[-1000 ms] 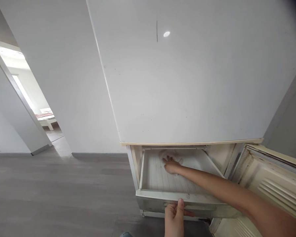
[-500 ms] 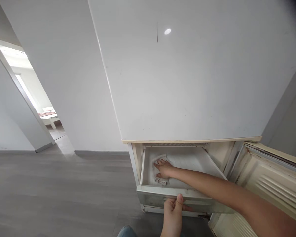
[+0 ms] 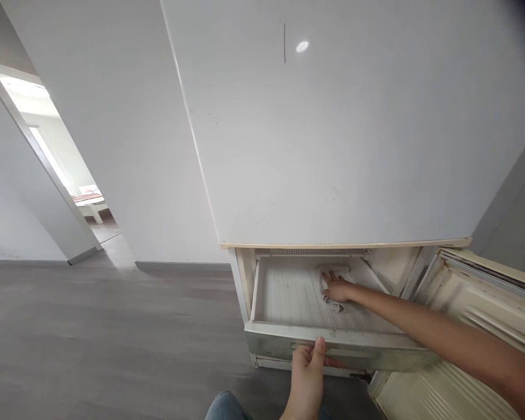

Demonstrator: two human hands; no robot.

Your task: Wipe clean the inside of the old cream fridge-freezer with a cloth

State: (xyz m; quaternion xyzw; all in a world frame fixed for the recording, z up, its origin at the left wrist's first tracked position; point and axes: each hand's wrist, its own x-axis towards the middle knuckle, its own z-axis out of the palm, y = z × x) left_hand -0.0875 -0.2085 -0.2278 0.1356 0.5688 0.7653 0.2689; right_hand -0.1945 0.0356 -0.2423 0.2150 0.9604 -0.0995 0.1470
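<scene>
My right hand (image 3: pixel 338 287) reaches across from the right into a pulled-out white fridge drawer (image 3: pixel 289 291). Its fingers are spread and stretched out over a crumpled whitish cloth (image 3: pixel 333 304), pressing it on the ribbed drawer floor. Part of the cloth lies hidden under the palm. At the front, my left hand (image 3: pixel 308 364) grips the middle of the drawer's greenish, see-through front panel (image 3: pixel 271 344). The left thumb lies over the panel's face and the other fingers curl at the handle opening, partly hidden.
An open fridge door (image 3: pixel 490 309) with a ribbed inner side stands at the right, beneath my right forearm. The large white fridge top (image 3: pixel 332 146) fills the upper view. Grey floor (image 3: pixel 114 338) stretches left towards a doorway (image 3: pixel 52 128), and my knee (image 3: pixel 227 405) shows below.
My right hand and the cloth have slid from the drawer's left side to the right of its middle. My left hand keeps its grip on the drawer front.
</scene>
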